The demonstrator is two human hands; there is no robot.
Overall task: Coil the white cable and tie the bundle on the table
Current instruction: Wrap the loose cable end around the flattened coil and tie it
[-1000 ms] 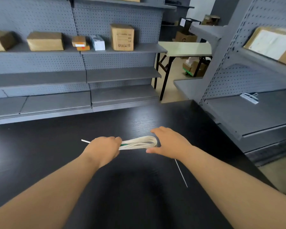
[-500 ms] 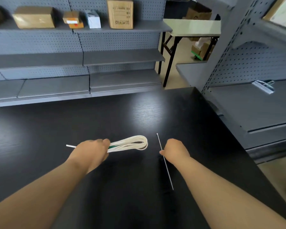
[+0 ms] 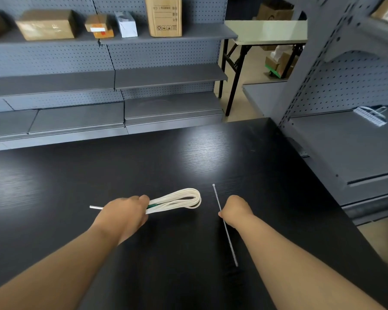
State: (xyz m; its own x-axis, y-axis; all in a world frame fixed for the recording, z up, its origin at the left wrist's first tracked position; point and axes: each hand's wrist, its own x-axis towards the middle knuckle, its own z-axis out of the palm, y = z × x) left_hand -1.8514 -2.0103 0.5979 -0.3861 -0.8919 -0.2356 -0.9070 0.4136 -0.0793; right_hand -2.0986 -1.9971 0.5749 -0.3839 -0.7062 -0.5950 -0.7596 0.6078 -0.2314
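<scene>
The white cable (image 3: 179, 199) is coiled into a flat oval bundle on the black table (image 3: 188, 153). My left hand (image 3: 123, 214) grips the bundle's left end; a green marking shows at the fingers and a thin white end (image 3: 95, 207) sticks out to the left. To the right of the bundle, a thin white cable tie (image 3: 224, 224) runs from far to near. My right hand (image 3: 235, 210) pinches this tie near its middle, fingers curled under and hidden.
Grey pegboard shelving (image 3: 166, 77) runs along the far side, with cardboard boxes (image 3: 164, 16) on an upper shelf. Another grey shelf unit (image 3: 345, 139) stands at the table's right edge, with a small white object (image 3: 371, 115) on it. A folding table (image 3: 264, 32) stands behind.
My right hand has left the coiled bundle's right end, moved right and taken hold of the cable tie. My left hand keeps its grip on the bundle. The view has tilted down.
</scene>
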